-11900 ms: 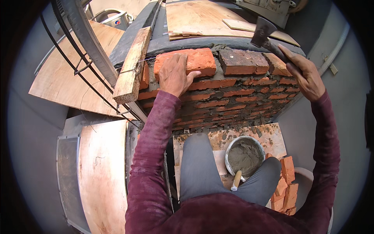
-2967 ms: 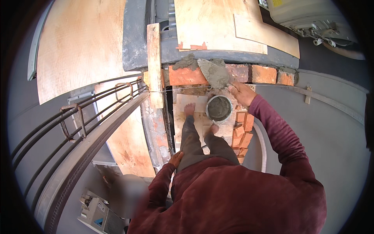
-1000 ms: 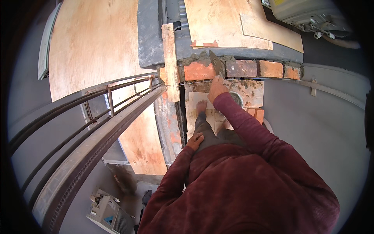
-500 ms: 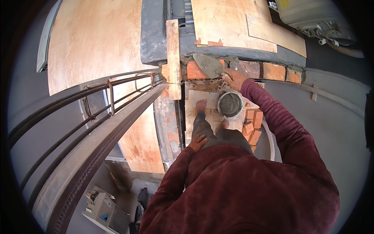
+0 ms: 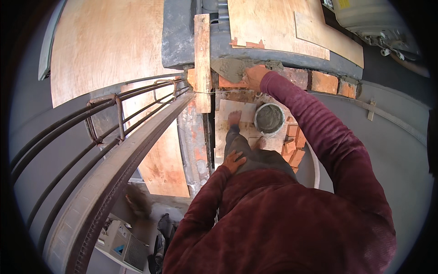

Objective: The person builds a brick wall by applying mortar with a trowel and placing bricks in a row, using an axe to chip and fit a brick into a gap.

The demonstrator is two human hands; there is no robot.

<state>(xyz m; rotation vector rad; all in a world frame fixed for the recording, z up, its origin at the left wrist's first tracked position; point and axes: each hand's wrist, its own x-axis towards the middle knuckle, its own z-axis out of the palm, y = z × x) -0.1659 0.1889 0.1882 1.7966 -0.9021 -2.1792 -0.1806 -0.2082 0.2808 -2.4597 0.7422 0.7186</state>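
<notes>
My right hand (image 5: pixel 256 76) is closed around a trowel (image 5: pixel 226 70), its grip hidden in my fingers. The grey, mortar-smeared blade lies at the top of the brick course (image 5: pixel 295 77), over an orange brick (image 5: pixel 231 83). Wet mortar (image 5: pixel 248 63) runs along the back of this course. With fingers spread, my left hand (image 5: pixel 234 162) rests on my left thigh and holds nothing. A bucket (image 5: pixel 257 127) of grey mortar stands by my feet, below my right hand. A thin string (image 5: pixel 232 92) stretches along the front of the bricks.
An upright wooden board (image 5: pixel 202 64) crosses the course's left end. Long steel rebars (image 5: pixel 59 122) and a beam (image 5: pixel 127 157) extend at left. Loose bricks (image 5: pixel 295 153) lie right of my feet. Plywood sheets (image 5: pixel 109 41) cover the far side; a tank (image 5: pixel 376 20) sits far right.
My right hand has moved left and slightly away from me with the trowel, bringing the blade down onto the bricks' back edge. My left hand stays on my thigh.
</notes>
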